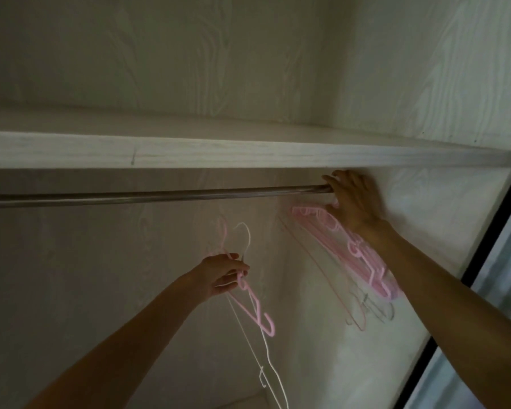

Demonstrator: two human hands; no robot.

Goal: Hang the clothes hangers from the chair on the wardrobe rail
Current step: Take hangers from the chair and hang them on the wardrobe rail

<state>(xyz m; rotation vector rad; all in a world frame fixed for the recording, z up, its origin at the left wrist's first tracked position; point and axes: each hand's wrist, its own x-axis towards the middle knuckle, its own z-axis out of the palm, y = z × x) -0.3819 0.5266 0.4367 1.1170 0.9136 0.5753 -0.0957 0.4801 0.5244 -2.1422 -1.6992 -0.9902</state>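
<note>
A metal wardrobe rail runs across under a pale wooden shelf. At the rail's right end my right hand is raised against the rail, its fingers at the hooks of a blurred bunch of pink hangers that hang down to the right. Whether it grips a hook is hidden. Lower, in the middle, my left hand holds a pink hanger and a white hanger by their necks, hooks up, below the rail.
The wardrobe's back wall and right side wall are pale wood grain. A dark door frame edge runs diagonally at the right. Most of the rail to the left carries nothing.
</note>
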